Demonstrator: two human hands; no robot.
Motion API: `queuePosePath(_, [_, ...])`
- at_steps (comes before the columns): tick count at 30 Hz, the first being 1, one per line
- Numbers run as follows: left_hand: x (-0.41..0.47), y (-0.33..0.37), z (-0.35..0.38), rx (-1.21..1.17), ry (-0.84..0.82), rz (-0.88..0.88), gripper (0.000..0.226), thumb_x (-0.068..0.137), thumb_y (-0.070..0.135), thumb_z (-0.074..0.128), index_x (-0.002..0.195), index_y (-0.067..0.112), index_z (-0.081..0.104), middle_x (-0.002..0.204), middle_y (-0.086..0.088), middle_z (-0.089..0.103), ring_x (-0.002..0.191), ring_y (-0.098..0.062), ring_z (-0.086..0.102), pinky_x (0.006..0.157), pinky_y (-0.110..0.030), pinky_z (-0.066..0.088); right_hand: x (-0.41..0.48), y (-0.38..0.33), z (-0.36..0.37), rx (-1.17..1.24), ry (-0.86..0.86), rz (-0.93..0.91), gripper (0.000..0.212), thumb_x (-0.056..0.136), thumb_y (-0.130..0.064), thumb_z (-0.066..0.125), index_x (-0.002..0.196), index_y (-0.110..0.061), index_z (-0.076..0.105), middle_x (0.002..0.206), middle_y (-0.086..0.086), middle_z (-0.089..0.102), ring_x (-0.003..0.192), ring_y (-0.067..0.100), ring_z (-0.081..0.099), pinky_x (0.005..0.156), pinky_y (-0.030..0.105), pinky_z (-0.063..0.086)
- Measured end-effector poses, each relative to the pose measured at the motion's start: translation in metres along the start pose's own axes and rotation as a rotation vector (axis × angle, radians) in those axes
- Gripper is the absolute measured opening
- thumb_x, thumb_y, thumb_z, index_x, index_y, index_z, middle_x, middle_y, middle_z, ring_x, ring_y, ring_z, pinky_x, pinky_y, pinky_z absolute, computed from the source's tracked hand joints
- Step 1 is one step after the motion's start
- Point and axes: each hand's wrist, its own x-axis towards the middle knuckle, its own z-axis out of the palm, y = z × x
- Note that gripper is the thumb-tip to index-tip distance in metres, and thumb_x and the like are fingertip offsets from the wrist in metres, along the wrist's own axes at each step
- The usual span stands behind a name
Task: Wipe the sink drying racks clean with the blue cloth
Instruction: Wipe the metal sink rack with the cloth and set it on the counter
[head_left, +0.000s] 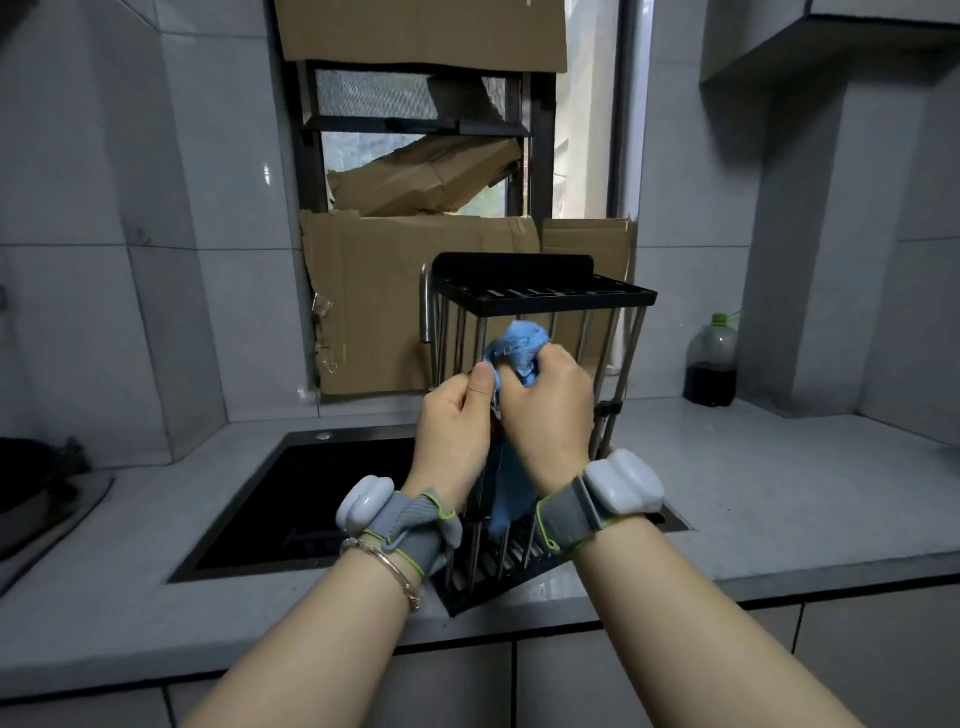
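Observation:
A black drying rack (545, 296) with steel bars stands over the right part of the dark sink (311, 499), with a slatted top shelf and a slatted base at the counter's front edge. My right hand (545, 415) grips the bunched blue cloth (517, 348) in front of the rack's upright bars; a tail of the cloth hangs down between my wrists. My left hand (454, 426) is curled just left of it, thumb up against the cloth. Whether it also holds a bar I cannot tell; my hands hide that part.
A grey counter (779, 493) surrounds the sink. A plastic bottle (710, 364) of dark liquid with a green cap stands at the back right. Cardboard (374, 301) covers the window behind the rack. A dark pan on a stove (31, 493) sits at the far left.

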Motion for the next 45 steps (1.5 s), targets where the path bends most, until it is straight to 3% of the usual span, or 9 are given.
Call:
queuePosePath(7, [-0.010, -0.006, -0.006, 0.218, 0.214, 0.162, 0.014, 0.086, 0.017, 0.067, 0.074, 0.009, 0.065, 0.070, 0.007, 0.053, 0.063, 0.000, 0.050, 0.061, -0.006, 0.036, -0.014, 0.018, -0.006, -0.164, -0.173, 0.018, 0.017, 0.082, -0.021, 0.061, 0.085, -0.005, 0.062, 0.090, 0.012, 0.065, 0.083, 0.030, 0.060, 0.064, 0.032, 0.044])
queuePosePath(14, [-0.017, -0.012, -0.002, 0.187, 0.160, 0.164, 0.013, 0.085, 0.011, 0.067, 0.092, 0.000, 0.070, 0.083, -0.006, 0.064, 0.069, -0.003, 0.055, 0.065, -0.006, 0.041, 0.025, -0.005, -0.022, 0.107, -0.010, 0.001, 0.013, 0.080, -0.011, 0.061, 0.067, -0.013, 0.056, 0.058, -0.008, 0.051, 0.055, 0.002, 0.045, 0.051, 0.012, 0.034])
queuePosePath(20, [-0.035, -0.026, -0.010, 0.338, 0.196, 0.302, 0.020, 0.081, 0.014, 0.067, 0.087, -0.004, 0.072, 0.079, -0.001, 0.056, 0.067, 0.001, 0.051, 0.068, 0.001, 0.036, -0.025, 0.036, -0.005, 0.030, -0.123, 0.039, 0.008, 0.081, -0.010, 0.062, 0.085, -0.003, 0.064, 0.081, 0.005, 0.059, 0.078, 0.021, 0.057, 0.065, 0.024, 0.038])
queuePosePath(26, [-0.035, -0.025, -0.013, 0.285, 0.121, 0.182, 0.007, 0.081, 0.007, 0.071, 0.083, 0.000, 0.073, 0.073, 0.011, 0.056, 0.071, 0.007, 0.056, 0.067, -0.002, 0.037, -0.034, 0.029, -0.012, 0.157, -0.004, 0.000, 0.016, 0.079, 0.001, 0.060, 0.089, -0.012, 0.060, 0.087, 0.000, 0.054, 0.078, 0.009, 0.049, 0.065, 0.014, 0.033])
queuePosePath(31, [-0.038, -0.027, -0.008, 0.287, 0.147, 0.142, 0.006, 0.084, 0.004, 0.066, 0.085, 0.003, 0.072, 0.073, 0.005, 0.057, 0.081, -0.021, 0.061, 0.073, -0.024, 0.045, -0.034, 0.009, -0.019, 0.350, 0.125, -0.114, 0.009, 0.080, -0.013, 0.062, 0.088, -0.013, 0.057, 0.089, -0.003, 0.051, 0.081, -0.006, 0.049, 0.073, 0.012, 0.040])
queuePosePath(34, [-0.039, -0.025, 0.000, 0.280, 0.120, 0.186, 0.010, 0.080, 0.000, 0.065, 0.076, 0.008, 0.070, 0.068, 0.010, 0.054, 0.075, -0.023, 0.058, 0.066, -0.019, 0.041, -0.031, -0.001, -0.017, 0.351, 0.162, -0.214, 0.024, 0.081, -0.014, 0.061, 0.102, -0.004, 0.057, 0.097, 0.000, 0.050, 0.086, -0.009, 0.047, 0.078, 0.006, 0.036])
queuePosePath(37, [-0.041, -0.026, 0.007, 0.272, 0.053, 0.270, 0.012, 0.074, 0.013, 0.060, 0.072, 0.008, 0.070, 0.066, 0.008, 0.052, 0.072, -0.021, 0.053, 0.062, -0.016, 0.037, -0.017, -0.007, -0.014, 0.379, 0.134, -0.086, 0.009, 0.085, -0.010, 0.059, 0.088, -0.013, 0.052, 0.082, 0.000, 0.054, 0.072, 0.001, 0.049, 0.067, 0.016, 0.038])
queuePosePath(41, [-0.038, -0.031, -0.005, 0.163, 0.119, 0.270, 0.016, 0.074, 0.029, 0.064, 0.089, 0.025, 0.066, 0.085, 0.004, 0.061, 0.083, -0.012, 0.059, 0.077, -0.018, 0.046, -0.002, -0.003, -0.013, 0.316, 0.074, -0.026, 0.011, 0.087, -0.005, 0.056, 0.083, -0.014, 0.052, 0.067, -0.014, 0.049, 0.061, -0.011, 0.048, 0.055, 0.006, 0.034])
queuePosePath(45, [-0.030, -0.046, -0.027, 0.168, 0.036, -0.059, 0.063, 0.075, 0.017, 0.077, 0.128, 0.022, 0.044, 0.125, 0.005, 0.044, 0.113, -0.005, 0.043, 0.094, -0.009, 0.030, 0.004, 0.006, -0.018, 0.338, 0.049, 0.017, 0.012, 0.090, -0.007, 0.052, 0.080, -0.014, 0.051, 0.065, -0.008, 0.048, 0.053, -0.006, 0.046, 0.050, 0.009, 0.034])
